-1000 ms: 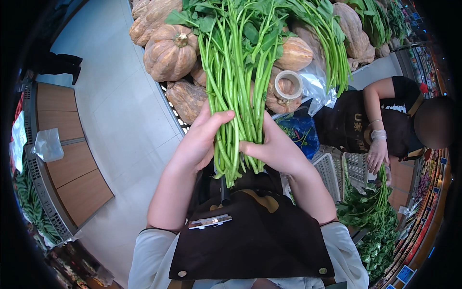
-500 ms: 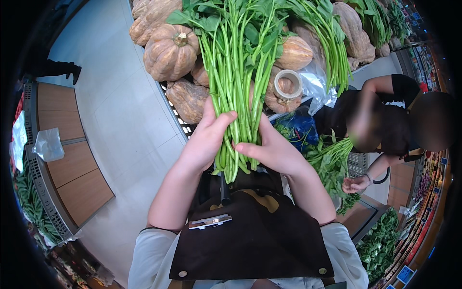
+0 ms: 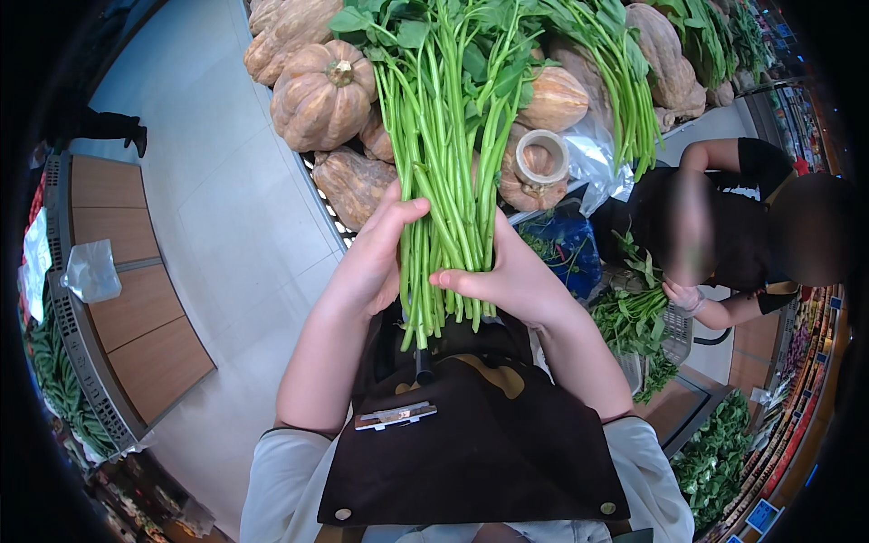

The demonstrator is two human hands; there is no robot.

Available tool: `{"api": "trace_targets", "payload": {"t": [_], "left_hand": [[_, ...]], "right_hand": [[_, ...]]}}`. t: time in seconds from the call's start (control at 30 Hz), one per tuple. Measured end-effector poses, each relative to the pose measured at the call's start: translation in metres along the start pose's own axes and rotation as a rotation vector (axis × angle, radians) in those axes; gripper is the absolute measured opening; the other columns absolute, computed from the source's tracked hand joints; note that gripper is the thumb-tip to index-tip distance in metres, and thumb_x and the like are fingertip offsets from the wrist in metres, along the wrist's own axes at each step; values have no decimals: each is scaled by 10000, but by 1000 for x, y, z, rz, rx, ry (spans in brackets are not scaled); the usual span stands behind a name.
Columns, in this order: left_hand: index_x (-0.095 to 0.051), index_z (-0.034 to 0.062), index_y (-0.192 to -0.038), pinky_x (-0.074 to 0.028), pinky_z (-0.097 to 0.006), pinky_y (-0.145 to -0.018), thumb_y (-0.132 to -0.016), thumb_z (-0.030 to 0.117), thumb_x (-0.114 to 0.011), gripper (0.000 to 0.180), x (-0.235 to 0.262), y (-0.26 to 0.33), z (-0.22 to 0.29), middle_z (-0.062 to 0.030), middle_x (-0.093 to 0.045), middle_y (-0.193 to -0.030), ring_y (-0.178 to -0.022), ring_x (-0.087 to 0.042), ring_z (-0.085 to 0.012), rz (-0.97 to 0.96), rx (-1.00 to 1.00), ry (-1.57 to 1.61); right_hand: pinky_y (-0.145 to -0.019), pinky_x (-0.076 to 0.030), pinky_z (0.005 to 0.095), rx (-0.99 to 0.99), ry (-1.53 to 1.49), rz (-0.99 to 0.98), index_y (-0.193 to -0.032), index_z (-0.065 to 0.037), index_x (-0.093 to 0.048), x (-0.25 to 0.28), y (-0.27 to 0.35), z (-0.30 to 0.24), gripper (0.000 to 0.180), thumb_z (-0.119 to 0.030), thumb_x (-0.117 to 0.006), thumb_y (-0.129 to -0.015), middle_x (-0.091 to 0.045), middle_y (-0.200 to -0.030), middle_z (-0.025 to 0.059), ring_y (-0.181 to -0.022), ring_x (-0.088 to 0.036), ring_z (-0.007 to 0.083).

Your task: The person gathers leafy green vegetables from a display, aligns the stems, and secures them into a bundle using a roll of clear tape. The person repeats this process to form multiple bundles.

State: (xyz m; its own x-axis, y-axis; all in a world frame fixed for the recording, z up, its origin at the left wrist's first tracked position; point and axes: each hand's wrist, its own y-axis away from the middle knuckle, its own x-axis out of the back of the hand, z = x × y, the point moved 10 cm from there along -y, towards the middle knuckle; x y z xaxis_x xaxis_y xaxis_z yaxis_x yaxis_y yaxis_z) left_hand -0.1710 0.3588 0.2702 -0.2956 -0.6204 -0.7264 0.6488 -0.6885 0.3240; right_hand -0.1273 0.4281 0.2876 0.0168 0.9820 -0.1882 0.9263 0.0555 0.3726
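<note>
Between my hands is a thick bunch of long-stemmed leafy greens (image 3: 453,172), its leaves pointing away from me and its cut ends toward my dark apron. My left hand (image 3: 387,237) curls round the left side of the stems, thumb pointing up along them. Lower down, my right hand (image 3: 502,276) grips the right side with its thumb lying across the front. The fingers behind the bunch are hidden. Under the leaves lie several pumpkins (image 3: 324,95). A roll of tape (image 3: 541,158) rests on a pumpkin just right of the stems.
Another bunch of greens (image 3: 625,100) and a crumpled clear plastic sheet (image 3: 602,167) lie on the pumpkins at the right. Beyond them a co-worker (image 3: 724,217) handles greens (image 3: 634,317) above a basket. A produce stand (image 3: 127,262) is at the left; a person's leg shows behind it.
My left thumb has shifted left off the front of the stems, and the lower ends have spread leftward. Both hands still hold the bunch. The co-worker's hands and greens have moved.
</note>
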Motion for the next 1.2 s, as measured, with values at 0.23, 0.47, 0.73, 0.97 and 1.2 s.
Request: {"api": "trace_targets", "payload": {"t": [0.23, 0.47, 0.73, 0.97, 1.2], "left_hand": [[-441, 5, -1165, -543, -348, -542, -878, 302, -493, 416, 13, -4, -25, -131, -584, -943, -638, -574, -176, -69, 192, 190], [-455, -27, -1128, -557, -373, -514, -833, 118, -548, 341, 7, -5, -17, -158, -601, -911, -684, -640, -233, -9, 117, 115], [-425, -17, -1181, -531, -316, -704, -822, 68, -547, 389, 11, -2, -13, -123, -572, -1051, -868, -609, -195, 60, 113, -24], [-421, -20, -1198, -506, -309, -775, -824, 65, -530, 398, 12, 3, -10, -109, -566, -1083, -934, -587, -176, 104, 120, -33], [-420, -11, -1217, -490, -303, -788, -816, 70, -559, 432, 18, 1, -12, -97, -570, -1085, -946, -576, -161, 115, 111, -91]], "right_hand": [[-691, -479, 264, -111, -234, -133, -1228, -26, -391, -5, 0, 9, 591, 9, -665, -706, -569, -1000, 84, -774, -568, 128], [-647, -464, 250, -88, -288, -94, -1135, -23, -446, -1, 4, -1, 480, -14, -680, -715, -566, -846, 46, -723, -564, 123], [-784, -446, 268, 47, -43, 7, -1236, -9, -386, 13, 4, -7, 593, -28, -692, -728, -551, -1006, 57, -908, -538, 124], [-949, -367, 301, 191, 137, 122, -1335, -3, -277, 15, 2, -7, 735, -37, -691, -728, -460, -1231, 84, -1115, -446, 145], [-911, -395, 288, 126, 157, 61, -1292, 2, -340, 16, -2, 3, 642, -23, -663, -738, -500, -1176, 74, -1067, -475, 131]]}}
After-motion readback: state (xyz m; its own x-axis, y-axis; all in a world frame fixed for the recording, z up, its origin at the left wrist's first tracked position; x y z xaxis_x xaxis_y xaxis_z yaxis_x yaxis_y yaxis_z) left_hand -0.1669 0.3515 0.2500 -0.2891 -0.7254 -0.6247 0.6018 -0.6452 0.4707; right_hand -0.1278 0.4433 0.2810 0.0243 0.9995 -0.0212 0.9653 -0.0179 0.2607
